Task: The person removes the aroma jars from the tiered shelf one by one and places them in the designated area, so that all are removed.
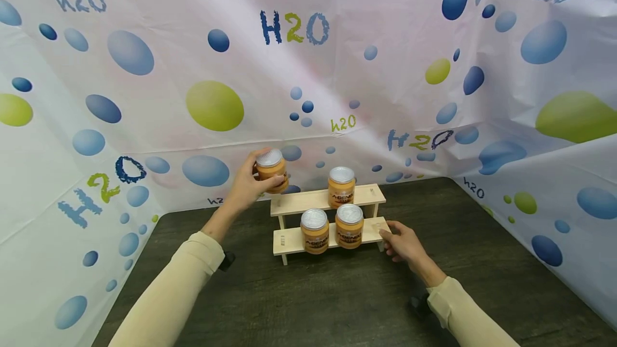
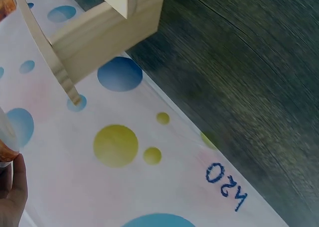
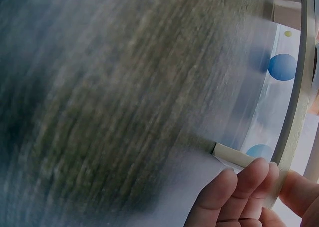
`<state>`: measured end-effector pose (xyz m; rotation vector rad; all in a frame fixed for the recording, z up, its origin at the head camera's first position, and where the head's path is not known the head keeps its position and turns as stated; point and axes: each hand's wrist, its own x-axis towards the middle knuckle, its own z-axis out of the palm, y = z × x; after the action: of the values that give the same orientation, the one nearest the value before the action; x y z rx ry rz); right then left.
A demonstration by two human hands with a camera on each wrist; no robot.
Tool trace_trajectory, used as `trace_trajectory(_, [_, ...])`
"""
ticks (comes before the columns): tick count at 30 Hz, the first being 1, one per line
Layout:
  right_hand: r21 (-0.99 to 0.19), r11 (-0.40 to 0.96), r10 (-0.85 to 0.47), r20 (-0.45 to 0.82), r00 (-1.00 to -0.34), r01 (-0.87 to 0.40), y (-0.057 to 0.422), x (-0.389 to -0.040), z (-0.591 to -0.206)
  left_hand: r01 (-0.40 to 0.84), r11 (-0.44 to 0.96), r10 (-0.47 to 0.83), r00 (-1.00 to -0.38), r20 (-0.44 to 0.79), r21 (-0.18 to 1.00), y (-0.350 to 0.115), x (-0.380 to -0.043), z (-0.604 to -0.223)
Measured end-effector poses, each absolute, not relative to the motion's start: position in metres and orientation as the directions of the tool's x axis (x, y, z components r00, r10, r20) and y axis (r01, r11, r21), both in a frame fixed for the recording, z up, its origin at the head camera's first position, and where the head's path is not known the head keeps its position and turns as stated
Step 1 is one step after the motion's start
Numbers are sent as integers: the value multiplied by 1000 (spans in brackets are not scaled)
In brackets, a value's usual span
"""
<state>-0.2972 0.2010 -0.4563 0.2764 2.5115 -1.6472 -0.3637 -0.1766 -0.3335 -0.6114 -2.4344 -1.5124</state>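
My left hand (image 1: 247,189) grips an orange jar with a silver lid (image 1: 272,173), lifted beside the left end of the upper board of a two-step wooden rack (image 1: 308,202). Only fingertips and a sliver of that jar (image 2: 7,150) enter the left wrist view, at its left edge. One similar jar (image 1: 341,190) stands on the upper board, and two more, a left one (image 1: 315,235) and a right one (image 1: 350,232), sit side by side on the lower board. My right hand (image 1: 406,246) pinches the lower board's right end, thumb on top; the right wrist view shows fingers against the board's edge (image 3: 295,97).
The rack stands on a dark wood-grain table (image 1: 308,304), near its back edge. A white sheet (image 1: 289,79) printed with blue and green spots and "H2O" hangs behind and along both sides.
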Motion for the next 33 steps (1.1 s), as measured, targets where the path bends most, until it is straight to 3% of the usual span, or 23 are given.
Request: trace_trajectory(33, [-898, 387, 91, -189, -978, 210, 199, -297, -458, 392, 524, 131, -914, 384, 756, -235, -355, -356])
